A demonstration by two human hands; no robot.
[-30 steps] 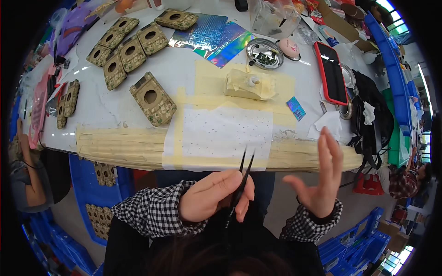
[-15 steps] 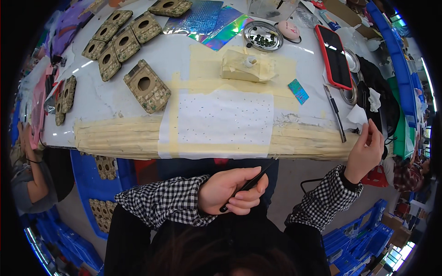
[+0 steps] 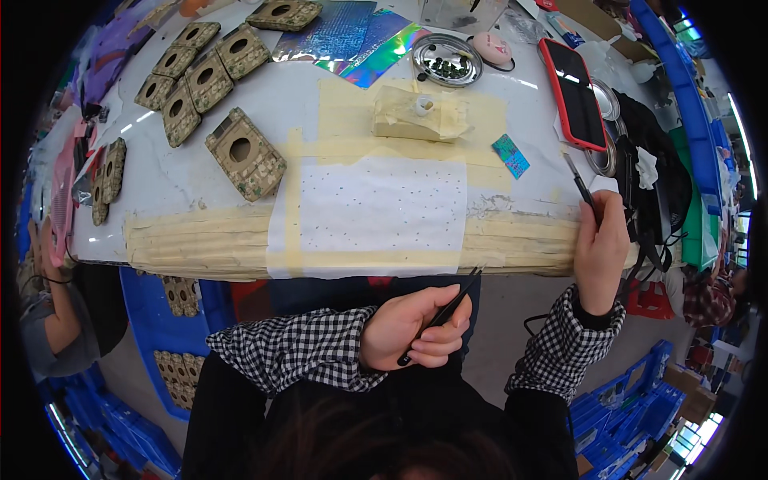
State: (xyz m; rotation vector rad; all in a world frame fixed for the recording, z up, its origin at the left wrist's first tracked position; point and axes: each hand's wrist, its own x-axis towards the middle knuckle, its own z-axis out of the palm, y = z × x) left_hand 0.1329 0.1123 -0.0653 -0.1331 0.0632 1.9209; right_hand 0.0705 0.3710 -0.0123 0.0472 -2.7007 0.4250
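My left hand is closed around slim black tweezers, their tips pointing up and right just off the table's front edge. At the table's right side, my right hand grips the lower end of a thin pen-like tool with a dark handle and a paler tip; its exact kind is unclear. Between the hands, a white sheet dotted with tiny dark specks is taped down. Beyond the sheet sits a tape-covered block. A small teal patterned card lies right of it.
Camouflage-patterned model hull parts with round holes stand at the left. Farther back are iridescent sheets and a round metal dish of small dark green parts. A red-cased phone lies at the right, near black straps. A blue crate sits below.
My right hand has moved left from beside the crumpled white tissue and taken hold of the pen-like tool. My left hand has shifted slightly right, still holding the tweezers.
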